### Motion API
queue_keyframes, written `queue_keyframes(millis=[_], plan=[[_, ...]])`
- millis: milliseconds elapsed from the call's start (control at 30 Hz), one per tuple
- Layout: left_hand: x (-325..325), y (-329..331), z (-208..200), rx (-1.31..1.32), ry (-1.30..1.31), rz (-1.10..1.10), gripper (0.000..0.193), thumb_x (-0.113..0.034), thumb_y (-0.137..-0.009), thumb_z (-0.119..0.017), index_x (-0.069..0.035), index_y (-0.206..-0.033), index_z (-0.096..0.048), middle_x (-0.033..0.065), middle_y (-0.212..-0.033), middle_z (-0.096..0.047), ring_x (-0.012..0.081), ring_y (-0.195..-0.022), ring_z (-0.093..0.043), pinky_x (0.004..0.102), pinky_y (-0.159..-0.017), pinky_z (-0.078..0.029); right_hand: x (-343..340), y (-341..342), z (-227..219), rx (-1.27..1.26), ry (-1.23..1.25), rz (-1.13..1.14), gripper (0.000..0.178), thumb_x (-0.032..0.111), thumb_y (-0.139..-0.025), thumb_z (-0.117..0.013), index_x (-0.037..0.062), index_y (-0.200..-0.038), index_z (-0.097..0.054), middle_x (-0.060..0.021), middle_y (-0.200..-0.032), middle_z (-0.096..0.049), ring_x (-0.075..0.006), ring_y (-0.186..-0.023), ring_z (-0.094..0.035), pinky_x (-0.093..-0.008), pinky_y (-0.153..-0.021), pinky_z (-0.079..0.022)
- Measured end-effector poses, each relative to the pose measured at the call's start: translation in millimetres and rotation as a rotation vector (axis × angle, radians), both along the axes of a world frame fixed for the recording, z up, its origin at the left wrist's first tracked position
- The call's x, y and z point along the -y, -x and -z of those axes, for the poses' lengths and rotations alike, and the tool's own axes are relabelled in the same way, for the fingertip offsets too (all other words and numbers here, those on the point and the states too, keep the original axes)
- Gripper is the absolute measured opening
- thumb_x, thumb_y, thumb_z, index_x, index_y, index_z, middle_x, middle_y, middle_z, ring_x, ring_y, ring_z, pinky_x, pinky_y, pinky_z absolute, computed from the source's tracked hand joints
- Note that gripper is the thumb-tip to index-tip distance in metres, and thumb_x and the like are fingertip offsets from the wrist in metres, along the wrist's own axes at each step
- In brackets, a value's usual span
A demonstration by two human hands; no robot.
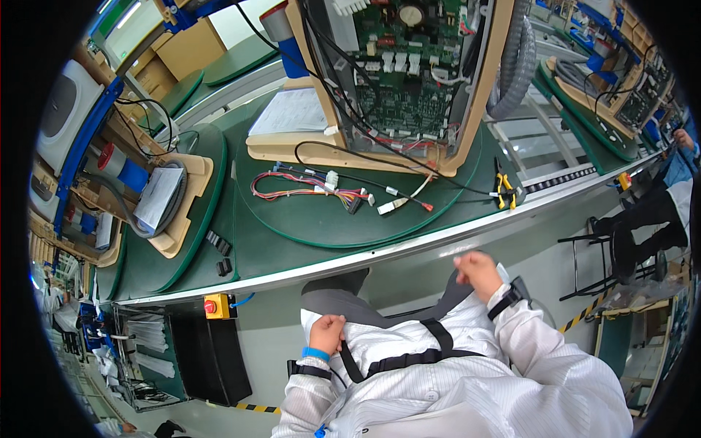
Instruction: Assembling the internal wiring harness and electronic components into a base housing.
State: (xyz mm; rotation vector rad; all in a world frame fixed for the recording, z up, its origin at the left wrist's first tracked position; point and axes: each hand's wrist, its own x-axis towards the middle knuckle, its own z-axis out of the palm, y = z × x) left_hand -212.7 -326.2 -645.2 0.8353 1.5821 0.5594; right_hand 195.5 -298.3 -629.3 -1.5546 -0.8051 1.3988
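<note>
My left hand [327, 334] rests over my lap near the black strap, its fingers curled with nothing showing in them. My right hand [478, 274] is held above my right thigh, just short of the bench edge, in a loose fist that shows no object. Beyond both hands, on a green round turntable [314, 228], lies a bundle of coloured wires [303, 186] with white and black connectors. Beside it are a black cable with a white connector [393, 206] and a red tip. Yellow-and-black pliers [504, 188] lie nearest my right hand, at the bench's right.
A wooden frame [467, 139] holding a green circuit board [412, 95] stands upright on the turntable, with a grey corrugated hose [517, 66] at its right. Left are small black parts [219, 244] and another wooden fixture [182, 212]. A red stop button [212, 306] juts from the bench front.
</note>
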Motion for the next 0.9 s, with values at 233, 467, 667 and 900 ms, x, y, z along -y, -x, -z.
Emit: queue_keyframes(millis=[233,467,667,900], plan=[[-26.4,10.2,-1.6,0.03,0.237,0.05,0.023,-0.028,-0.099,-0.063,-0.006,-0.093,-0.067,0.0009,-0.059,-0.057,0.0098,-0.038,-0.046,0.0267,-0.035,-0.032,12.7,-2.0,54.4,-0.191,0.185,-0.171,0.027,0.02,-0.102,-0.055,-0.0039,-0.091,-0.062,-0.0053,-0.06,-0.054,-0.0173,-0.052,-0.056,-0.0332,-0.057,-0.053],[-18.1,3.2,4.2,-0.06,0.096,-0.038,0.022,-0.026,-0.098,-0.063,-0.005,-0.094,-0.067,0.0022,-0.059,-0.06,0.0095,-0.038,-0.046,0.0266,-0.035,-0.033,-9.7,-6.2,47.6,-0.348,0.335,-0.051,0.018,0.008,-0.099,-0.047,-0.0047,-0.105,-0.058,-0.0071,-0.064,-0.053,-0.0214,-0.059,-0.058,-0.047,-0.077,-0.06],[-8.4,1.9,8.0,-0.038,0.015,-0.147,0.02,-0.024,-0.098,-0.064,-0.005,-0.093,-0.065,0.0033,-0.058,-0.059,0.0105,-0.037,-0.045,0.0273,-0.034,-0.032,-12.2,-8.4,53.6,-0.403,0.331,-0.139,0.017,0.009,-0.098,-0.051,-0.0042,-0.095,-0.061,-0.0077,-0.067,-0.055,-0.0219,-0.06,-0.059,-0.0474,-0.076,-0.061],[-9.5,6.0,15.3,-0.098,-0.024,-0.074,0.022,-0.026,-0.098,-0.063,-0.004,-0.096,-0.066,0.0043,-0.057,-0.059,0.013,-0.036,-0.047,0.0303,-0.033,-0.032,-10.8,-1.0,40.0,-0.281,0.33,-0.134,0.031,0.025,-0.102,-0.058,0.001,-0.083,-0.057,-0.0076,-0.065,-0.053,-0.0209,-0.058,-0.06,-0.0464,-0.072,-0.062]])
